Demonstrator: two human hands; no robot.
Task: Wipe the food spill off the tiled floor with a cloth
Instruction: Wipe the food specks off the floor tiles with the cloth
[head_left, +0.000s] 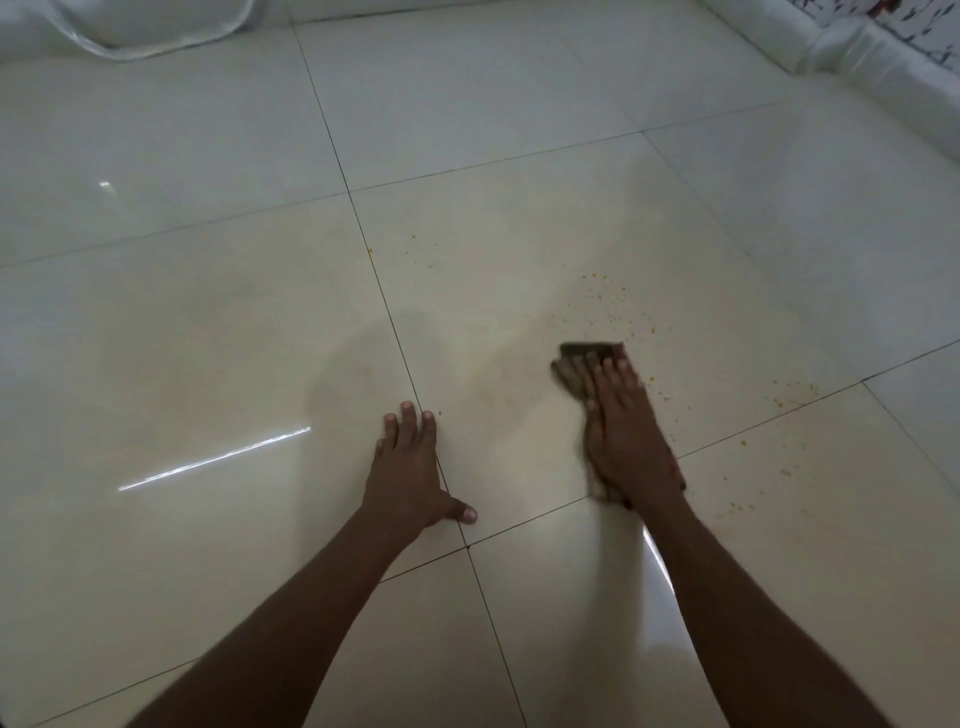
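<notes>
My right hand (626, 431) lies flat, fingers straight, pressing a brownish cloth (574, 371) onto the glossy cream tiled floor (208, 338). The cloth sticks out beyond my fingertips and along the left side of the hand, blurred. Orange food crumbs (618, 304) are scattered just beyond the cloth, and more crumbs (779, 402) lie to its right across the tile joint. A faint smeared patch shows on the tile left of the cloth. My left hand (410, 467) rests flat on the floor over a tile joint, fingers spread, holding nothing.
A white plastic-wrapped edge of furniture (857, 52) runs along the far right. A clear plastic sheet (156, 31) lies at the far left. A few orange specks (370, 251) sit on the tile joint farther ahead.
</notes>
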